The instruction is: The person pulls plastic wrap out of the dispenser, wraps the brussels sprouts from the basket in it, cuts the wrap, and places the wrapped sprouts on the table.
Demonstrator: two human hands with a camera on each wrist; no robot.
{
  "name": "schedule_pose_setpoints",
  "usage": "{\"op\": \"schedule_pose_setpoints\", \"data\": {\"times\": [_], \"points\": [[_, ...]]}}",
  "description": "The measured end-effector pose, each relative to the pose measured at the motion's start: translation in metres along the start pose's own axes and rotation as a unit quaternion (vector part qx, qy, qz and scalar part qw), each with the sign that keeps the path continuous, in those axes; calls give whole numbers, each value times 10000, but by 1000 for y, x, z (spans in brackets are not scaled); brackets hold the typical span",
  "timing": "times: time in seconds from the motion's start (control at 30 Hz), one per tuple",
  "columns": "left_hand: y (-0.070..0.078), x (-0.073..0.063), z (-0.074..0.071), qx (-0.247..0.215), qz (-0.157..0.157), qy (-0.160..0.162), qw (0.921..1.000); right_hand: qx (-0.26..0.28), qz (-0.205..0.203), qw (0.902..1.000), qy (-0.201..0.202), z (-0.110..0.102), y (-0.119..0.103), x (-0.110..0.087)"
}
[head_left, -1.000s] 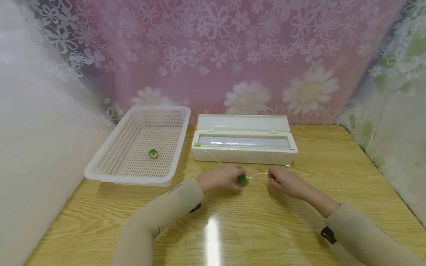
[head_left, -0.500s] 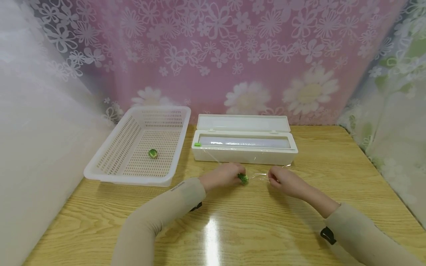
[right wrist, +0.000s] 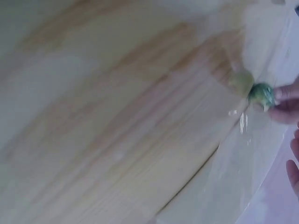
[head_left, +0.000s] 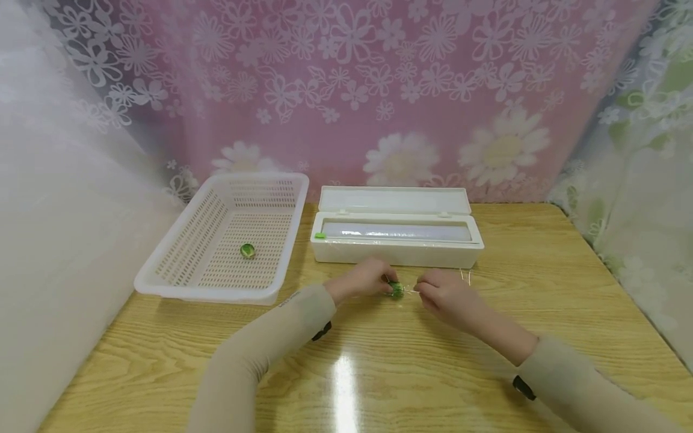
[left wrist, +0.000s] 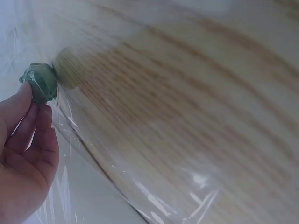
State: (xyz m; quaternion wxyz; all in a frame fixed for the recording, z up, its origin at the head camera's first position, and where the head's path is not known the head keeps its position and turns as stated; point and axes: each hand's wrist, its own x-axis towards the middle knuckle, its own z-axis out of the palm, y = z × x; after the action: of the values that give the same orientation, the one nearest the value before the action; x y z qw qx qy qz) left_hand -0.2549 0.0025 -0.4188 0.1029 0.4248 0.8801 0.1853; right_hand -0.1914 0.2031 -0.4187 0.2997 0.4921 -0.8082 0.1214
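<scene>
A small green Brussels sprout point(head_left: 397, 290) is pinched between the thumb and fingers of my left hand point(head_left: 368, 278), just above the table in front of the white box. Clear cling film lies over the sprout point(left wrist: 41, 80), glossy in the left wrist view. To its right, my right hand point(head_left: 446, 297) pinches a strand of the film with curled fingers. More cling film point(left wrist: 161, 205) stretches out loosely, though its outline is hard to see. Only some fingertips point(right wrist: 293, 172) of the right hand show at the edge of the right wrist view.
A white cling film dispenser point(head_left: 397, 254) stands behind the hands, lid point(head_left: 395, 199) up, a film roll point(head_left: 397, 231) inside and a green slider point(head_left: 320, 236) at its left. On the left, a white plastic basket point(head_left: 222, 294) holds another Brussels sprout point(head_left: 247, 251). Wooden table point(head_left: 411, 373) beneath.
My right hand has moved left, closer to the sprout, along with the film it pinches. The left hand has stayed nearly in place while its fingers and the sprout have turned slightly.
</scene>
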Motion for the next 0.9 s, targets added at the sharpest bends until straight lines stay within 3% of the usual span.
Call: {"op": "schedule_pose_setpoints", "data": {"times": [0.13,0.33,0.5,0.63,0.9], "points": [[1,-1,-4,86,-23,-24,10000,-129,-375,9977,-555,7,-8,4],[1,0,-6,170,-104,-96,9998,-515,-308,9890,-1351,13,-14,6],[-2,2,-4,-56,-257,-129,9996,-734,-288,9869,-1410,20,-9,7],[-3,3,-4,-63,-183,-52,9998,-588,-164,9886,-1378,25,-6,7],[5,-3,-11,275,-377,256,9986,315,738,9841,-1587,23,-3,11]]}}
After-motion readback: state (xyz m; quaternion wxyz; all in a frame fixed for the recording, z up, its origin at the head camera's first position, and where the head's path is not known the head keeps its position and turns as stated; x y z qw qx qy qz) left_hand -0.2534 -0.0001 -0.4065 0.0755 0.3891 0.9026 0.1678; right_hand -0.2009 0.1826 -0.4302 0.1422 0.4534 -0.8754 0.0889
